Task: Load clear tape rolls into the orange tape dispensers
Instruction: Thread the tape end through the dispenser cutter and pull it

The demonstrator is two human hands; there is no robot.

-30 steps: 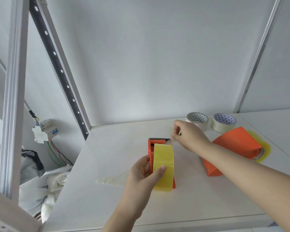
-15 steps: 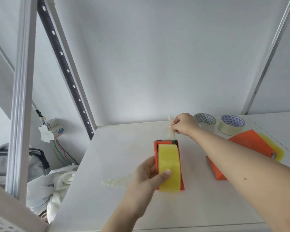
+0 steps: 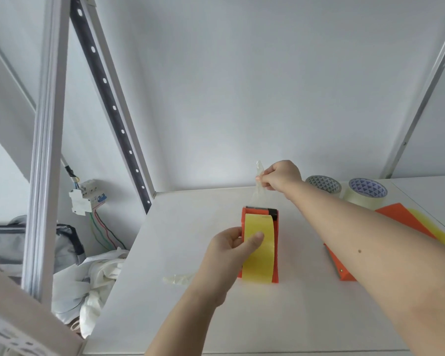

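Note:
An orange tape dispenser stands upright on the white table, with a yellowish clear tape roll seated in it. My left hand grips the dispenser and roll from the left, thumb on the roll's face. My right hand pinches the free tape end, stretched up and back from the dispenser's toothed blade. A second orange dispenser with a yellow roll lies on its side at the right, partly behind my right forearm. Two spare tape rolls lie flat at the back right.
A crumpled scrap of clear tape lies on the table left of my left wrist. A slanted shelf post rises at the table's back-left corner. Left of the table are a breaker with wires, white cloth and a grey bag.
My right hand has pulled the tape end up and away from the dispenser, lengthening the strip. The dispenser now faces me squarely. My left hand keeps its hold.

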